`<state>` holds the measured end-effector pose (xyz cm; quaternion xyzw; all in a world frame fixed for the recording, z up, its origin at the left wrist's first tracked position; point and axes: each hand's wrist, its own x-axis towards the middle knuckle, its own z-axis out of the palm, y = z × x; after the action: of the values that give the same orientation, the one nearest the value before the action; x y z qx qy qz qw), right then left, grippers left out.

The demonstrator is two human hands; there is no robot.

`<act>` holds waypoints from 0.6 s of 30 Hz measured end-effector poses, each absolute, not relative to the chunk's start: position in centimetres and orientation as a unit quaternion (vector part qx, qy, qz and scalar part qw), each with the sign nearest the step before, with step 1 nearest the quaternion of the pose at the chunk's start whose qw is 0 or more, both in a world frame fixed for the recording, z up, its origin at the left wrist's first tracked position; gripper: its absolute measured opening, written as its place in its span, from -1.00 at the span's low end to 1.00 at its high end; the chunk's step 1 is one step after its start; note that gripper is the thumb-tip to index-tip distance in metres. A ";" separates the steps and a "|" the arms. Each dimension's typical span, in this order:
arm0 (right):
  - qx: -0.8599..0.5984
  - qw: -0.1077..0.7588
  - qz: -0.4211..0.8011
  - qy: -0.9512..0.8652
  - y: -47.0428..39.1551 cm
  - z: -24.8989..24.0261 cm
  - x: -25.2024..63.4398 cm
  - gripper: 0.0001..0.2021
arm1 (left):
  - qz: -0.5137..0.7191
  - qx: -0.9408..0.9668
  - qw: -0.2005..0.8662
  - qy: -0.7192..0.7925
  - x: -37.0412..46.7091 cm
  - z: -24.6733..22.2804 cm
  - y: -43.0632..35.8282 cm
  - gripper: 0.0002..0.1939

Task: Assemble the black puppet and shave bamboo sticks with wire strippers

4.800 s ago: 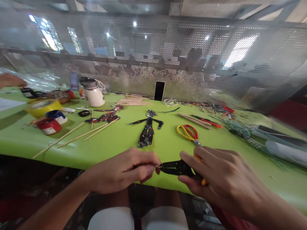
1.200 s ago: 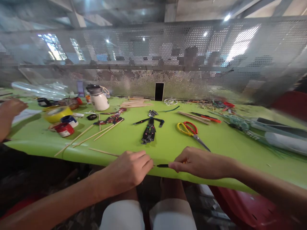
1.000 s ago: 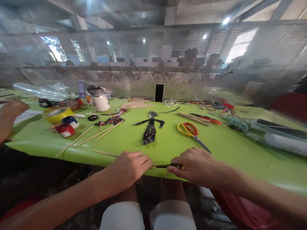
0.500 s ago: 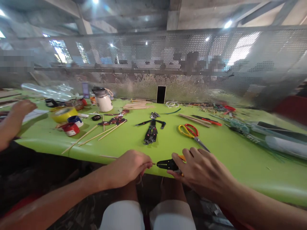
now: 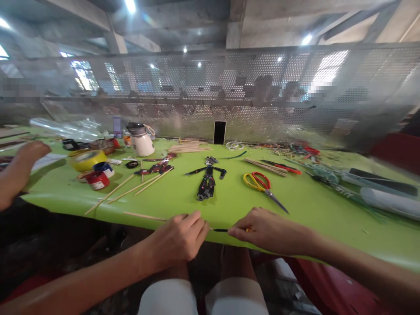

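Observation:
My left hand [image 5: 187,235] is closed around a thin wooden stick [image 5: 144,216], whose long end sticks out to the left along the table's front edge. A short tip of it shows past my fingers on the right. My right hand [image 5: 260,231] grips a pair of wire strippers [image 5: 221,230], black jaws edge-on and pointing left at that tip. Whether the jaws touch the stick I cannot tell. Beyond my hands lies a flat black jointed puppet figure [image 5: 206,186]. Scissors [image 5: 266,187] with red and yellow handles rest to its right.
On the left are a second, reddish figure [image 5: 159,166] with sticks, yellow tape [image 5: 88,160], small paint jars [image 5: 97,180] and a white jug [image 5: 143,143]. Another person's hand [image 5: 34,153] is at far left. A phone [image 5: 219,132] leans against the mesh screen [image 5: 183,107]. Stick bundles [image 5: 265,167] lie right.
The wire strippers have turned from showing their flat side to edge-on, as my right hand rolled over. My left hand has rolled too, and more of the stick shows at left.

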<state>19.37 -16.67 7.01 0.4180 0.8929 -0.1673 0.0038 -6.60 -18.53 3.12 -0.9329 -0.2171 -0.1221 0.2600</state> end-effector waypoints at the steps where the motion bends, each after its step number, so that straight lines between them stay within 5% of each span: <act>1: 0.419 -0.003 -0.107 0.902 -17.0 6.6 19.3 -0.51 | -0.108 -0.934 0.258 -0.224 -6.5 3.1 -18.6 -0.88; 8: 0.380 -0.054 0.280 0.880 -19.4 5.6 19.2 -0.65 | -0.076 -0.918 0.102 -0.375 -5.8 3.4 -19.0 -0.84; 18: 0.295 -0.120 0.354 0.879 -20.1 8.2 19.1 -0.61 | -0.090 -0.872 -0.251 -0.410 -7.1 4.5 -16.8 -0.65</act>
<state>19.10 -20.06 8.18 0.2951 0.8794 0.3538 -0.1199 -7.08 -16.80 4.51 -0.8720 -0.4103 -0.0902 -0.2510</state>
